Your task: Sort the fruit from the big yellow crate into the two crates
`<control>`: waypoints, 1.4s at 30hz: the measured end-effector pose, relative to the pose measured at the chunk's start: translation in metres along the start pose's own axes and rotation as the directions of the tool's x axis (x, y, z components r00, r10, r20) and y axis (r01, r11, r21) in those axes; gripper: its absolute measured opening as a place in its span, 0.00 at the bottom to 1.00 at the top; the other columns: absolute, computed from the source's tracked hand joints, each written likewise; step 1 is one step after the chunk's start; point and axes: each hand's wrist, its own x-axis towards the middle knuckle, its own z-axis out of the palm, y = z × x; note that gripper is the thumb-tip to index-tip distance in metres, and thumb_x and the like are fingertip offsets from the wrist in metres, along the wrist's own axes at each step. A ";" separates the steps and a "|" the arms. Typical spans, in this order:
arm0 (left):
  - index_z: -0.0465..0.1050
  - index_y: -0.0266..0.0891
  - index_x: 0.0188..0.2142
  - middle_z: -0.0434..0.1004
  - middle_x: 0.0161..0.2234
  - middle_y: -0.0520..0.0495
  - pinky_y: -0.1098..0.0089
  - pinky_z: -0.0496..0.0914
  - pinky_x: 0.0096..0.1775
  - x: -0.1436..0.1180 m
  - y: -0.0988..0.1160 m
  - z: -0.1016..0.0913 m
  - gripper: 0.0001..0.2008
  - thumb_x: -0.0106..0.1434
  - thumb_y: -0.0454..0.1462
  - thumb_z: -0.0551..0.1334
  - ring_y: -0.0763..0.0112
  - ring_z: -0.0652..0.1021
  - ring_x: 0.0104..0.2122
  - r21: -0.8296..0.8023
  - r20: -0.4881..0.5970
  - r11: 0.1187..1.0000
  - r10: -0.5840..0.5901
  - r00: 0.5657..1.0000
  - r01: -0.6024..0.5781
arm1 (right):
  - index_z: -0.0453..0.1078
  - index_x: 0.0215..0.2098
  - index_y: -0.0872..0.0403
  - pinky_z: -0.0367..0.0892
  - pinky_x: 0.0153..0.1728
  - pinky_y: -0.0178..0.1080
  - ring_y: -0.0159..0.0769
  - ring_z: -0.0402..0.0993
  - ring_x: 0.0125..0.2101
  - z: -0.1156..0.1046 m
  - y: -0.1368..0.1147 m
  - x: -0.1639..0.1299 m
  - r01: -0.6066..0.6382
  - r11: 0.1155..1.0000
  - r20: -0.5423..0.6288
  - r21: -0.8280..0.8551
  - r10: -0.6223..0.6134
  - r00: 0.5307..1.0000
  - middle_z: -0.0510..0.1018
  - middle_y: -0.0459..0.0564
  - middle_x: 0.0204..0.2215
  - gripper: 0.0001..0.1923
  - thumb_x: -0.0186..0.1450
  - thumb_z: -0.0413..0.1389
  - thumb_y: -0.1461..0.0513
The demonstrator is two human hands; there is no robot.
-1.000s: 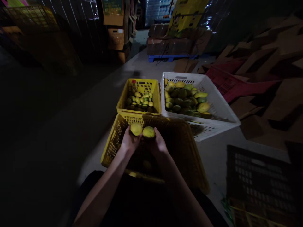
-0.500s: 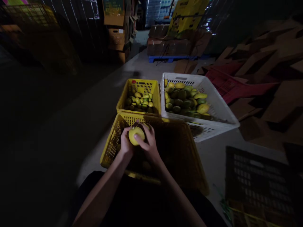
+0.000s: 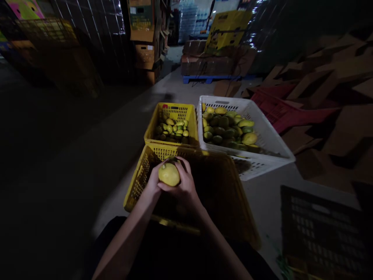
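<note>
A yellow mango (image 3: 169,174) with a stem nub at its top left is clasped between my two hands. My left hand (image 3: 153,181) is closed around its left side. My right hand (image 3: 187,182) wraps it from the right, the thumb lying across below it. Something dark greenish shows behind the mango between the fingers; I cannot make out whether it belongs to the same fruit. Both hands are above a large yellow crate (image 3: 134,186), whose inside is mostly in deep shadow.
Beyond it, a smaller yellow crate (image 3: 150,126) holds small yellow and green fruits. A white crate (image 3: 271,136) with larger green and yellow mangoes stands to its right. Flattened cardboard (image 3: 344,128) and a red crate (image 3: 288,109) lie at the right. A dark crate (image 3: 320,225) is nearer.
My right thumb has moved from the mango's front to below it, and the fruit has turned slightly in my hands. The view has tilted up a little.
</note>
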 end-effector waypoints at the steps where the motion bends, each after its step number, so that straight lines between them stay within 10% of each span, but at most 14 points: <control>1: 0.76 0.38 0.28 0.79 0.28 0.47 0.68 0.73 0.42 0.001 -0.001 0.001 0.02 0.54 0.34 0.65 0.62 0.79 0.38 0.006 0.043 1.000 -0.031 0.999 0.031 | 0.69 0.47 0.53 0.63 0.55 0.51 0.52 0.64 0.54 -0.004 -0.002 0.002 -0.013 1.000 -0.022 0.028 0.014 1.000 0.65 0.59 0.51 0.32 0.47 0.67 0.50; 14: 0.76 0.34 0.41 0.80 0.39 0.40 0.64 0.71 0.49 -0.015 -0.009 0.017 0.14 0.60 0.42 0.63 0.59 0.78 0.45 -0.019 0.092 0.969 -0.245 0.965 0.248 | 0.69 0.40 0.55 0.69 0.37 0.39 0.38 0.73 0.35 -0.021 -0.016 0.007 -0.344 0.778 -0.033 0.526 0.423 0.906 0.77 0.49 0.34 0.21 0.53 0.64 0.53; 19: 0.74 0.41 0.43 0.78 0.44 0.46 0.67 0.68 0.51 -0.021 0.000 0.016 0.17 0.53 0.37 0.70 0.64 0.76 0.46 0.223 0.131 0.957 0.156 0.979 -0.183 | 0.72 0.38 0.54 0.70 0.37 0.41 0.38 0.73 0.33 -0.035 -0.012 0.013 -0.310 0.787 -0.162 0.533 0.455 0.876 0.77 0.48 0.32 0.20 0.51 0.65 0.53; 22: 0.74 0.46 0.46 0.75 0.49 0.48 0.66 0.62 0.56 -0.027 0.011 0.017 0.25 0.47 0.33 0.72 0.63 0.72 0.51 0.413 0.240 0.746 0.464 0.852 -0.523 | 0.72 0.43 0.52 0.69 0.46 0.47 0.44 0.73 0.41 -0.043 -0.008 0.014 -0.222 0.945 -0.359 0.240 0.299 0.884 0.77 0.51 0.40 0.27 0.47 0.68 0.54; 27: 0.77 0.47 0.46 0.74 0.50 0.46 0.62 0.56 0.60 -0.036 0.019 0.019 0.21 0.51 0.32 0.69 0.59 0.69 0.54 0.516 0.397 0.535 0.542 0.741 -0.668 | 0.69 0.51 0.51 0.65 0.52 0.50 0.47 0.70 0.49 -0.042 0.004 0.010 -0.090 0.995 -0.369 0.031 0.095 0.925 0.74 0.56 0.49 0.31 0.50 0.67 0.56; 36: 0.76 0.44 0.47 0.74 0.51 0.45 0.63 0.59 0.60 -0.030 0.013 0.016 0.25 0.48 0.34 0.72 0.59 0.70 0.54 0.532 0.371 0.545 0.538 0.757 -0.648 | 0.66 0.51 0.51 0.66 0.52 0.47 0.45 0.69 0.51 -0.039 0.004 0.011 -0.068 0.965 -0.337 0.252 0.154 0.929 0.72 0.55 0.52 0.32 0.49 0.68 0.59; 42: 0.65 0.41 0.58 0.78 0.45 0.43 0.61 0.73 0.46 -0.027 0.017 0.013 0.35 0.52 0.47 0.69 0.60 0.78 0.44 0.442 0.296 0.796 0.305 0.905 -0.413 | 0.65 0.50 0.47 0.74 0.38 0.41 0.40 0.75 0.40 -0.051 -0.014 0.015 -0.263 0.719 -0.093 0.644 0.414 0.905 0.77 0.48 0.43 0.29 0.52 0.66 0.53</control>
